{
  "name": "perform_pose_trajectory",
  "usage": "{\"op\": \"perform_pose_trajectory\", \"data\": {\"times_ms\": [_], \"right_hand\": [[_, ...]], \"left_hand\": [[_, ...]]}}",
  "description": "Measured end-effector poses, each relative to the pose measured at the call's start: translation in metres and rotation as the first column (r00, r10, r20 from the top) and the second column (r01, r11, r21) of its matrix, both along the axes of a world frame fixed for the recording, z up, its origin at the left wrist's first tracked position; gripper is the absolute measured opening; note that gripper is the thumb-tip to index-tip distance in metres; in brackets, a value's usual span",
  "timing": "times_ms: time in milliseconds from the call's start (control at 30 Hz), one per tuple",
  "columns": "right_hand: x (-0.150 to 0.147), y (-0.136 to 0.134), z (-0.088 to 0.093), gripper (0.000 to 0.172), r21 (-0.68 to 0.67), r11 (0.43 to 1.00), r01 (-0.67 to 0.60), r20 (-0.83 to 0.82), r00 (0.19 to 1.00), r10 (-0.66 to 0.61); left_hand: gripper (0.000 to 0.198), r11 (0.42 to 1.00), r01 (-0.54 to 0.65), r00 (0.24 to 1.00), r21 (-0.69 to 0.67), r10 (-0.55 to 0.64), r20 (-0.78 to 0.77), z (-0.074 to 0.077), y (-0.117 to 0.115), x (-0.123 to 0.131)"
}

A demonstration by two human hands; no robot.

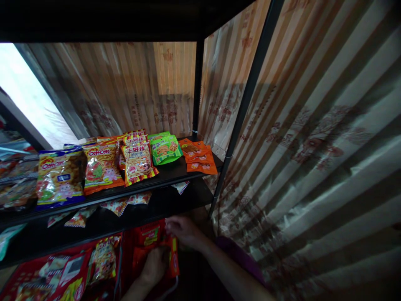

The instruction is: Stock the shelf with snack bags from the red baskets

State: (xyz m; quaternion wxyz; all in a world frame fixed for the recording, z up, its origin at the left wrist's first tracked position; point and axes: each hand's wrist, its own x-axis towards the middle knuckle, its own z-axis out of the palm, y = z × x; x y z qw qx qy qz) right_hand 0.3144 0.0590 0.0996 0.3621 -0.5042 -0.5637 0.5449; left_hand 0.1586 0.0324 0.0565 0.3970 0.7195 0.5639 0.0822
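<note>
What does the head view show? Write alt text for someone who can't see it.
The left hand is over red packaging below a black shelf, with the right hand near its upper right corner. Colourful snack bags and orange packets sit on the shelf, beside pleated, patterned sheeting.

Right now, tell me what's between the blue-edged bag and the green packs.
From the blue-edged bag to the green packs, the head view shows an orange bag, then red-and-yellow bags.

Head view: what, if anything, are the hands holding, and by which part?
The right hand seems to pinch the red plastic bag with yellow edging by its top corner. The left hand is lower; its grip is too dark to tell.
</note>
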Motion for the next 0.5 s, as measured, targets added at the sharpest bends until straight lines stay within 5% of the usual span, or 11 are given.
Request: {"op": "perform_pose_trajectory", "data": {"times_ms": [133, 233, 300, 500], "right_hand": [[0.054, 0.023, 0.083, 0.04, 0.302, 0.932, 0.201, -0.052, 0.98, -0.194], [0.096, 0.052, 0.128, 0.034, 0.549, 0.774, 0.316, 0.103, 0.893, -0.437], [0.118, 0.076, 0.145, 0.029, 0.666, 0.708, 0.235, 0.338, 0.751, -0.567], [0.15, 0.136, 0.157, 0.032, 0.508, 0.861, 0.035, 0.785, 0.393, -0.479]], "left_hand": [[0.026, 0.916, -0.031, 0.939, 0.4, -0.111, 0.326, 0.067, 0.038, 0.035], [0.027, 0.761, -0.051, 0.91, 0.647, -0.232, 0.344, 0.116, 0.074, 0.064], [0.029, 0.663, -0.069, 0.936, 0.745, -0.216, 0.279, 0.137, 0.1, 0.083], [0.031, 0.473, 0.07, 0.994, 0.878, -0.107, -0.021, 0.165, 0.166, 0.121]]}}
